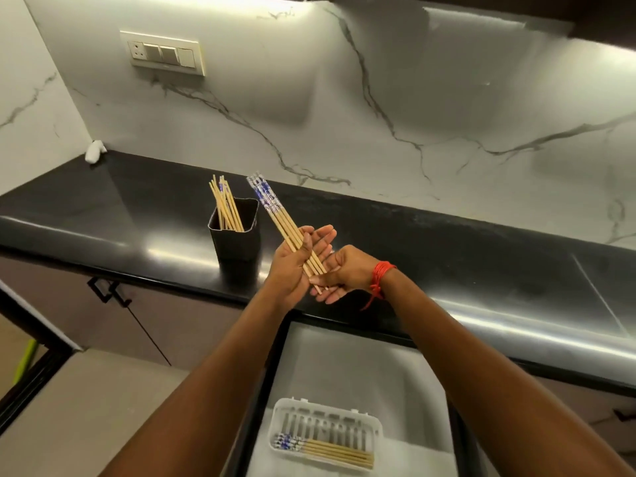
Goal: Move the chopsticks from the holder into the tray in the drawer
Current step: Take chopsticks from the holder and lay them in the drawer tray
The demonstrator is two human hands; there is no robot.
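Observation:
A black square holder [237, 241] stands on the black counter with several bamboo chopsticks [225, 210] upright in it. My left hand [292, 266] holds a bundle of chopsticks with blue-and-white patterned tops [275, 210], slanting up to the left above the counter's front edge. My right hand [339, 275], a red thread at its wrist, cups the bundle's lower tips. Below, the open drawer [347, 359] holds a white slotted tray [377, 428] with several chopsticks [330, 451] lying flat in it.
The glossy black counter [481, 256] runs along a marble-patterned wall with a switch plate [163, 53]. A small white object [94, 151] sits in the far left corner. A cabinet door with a black handle [106, 290] is left of the drawer.

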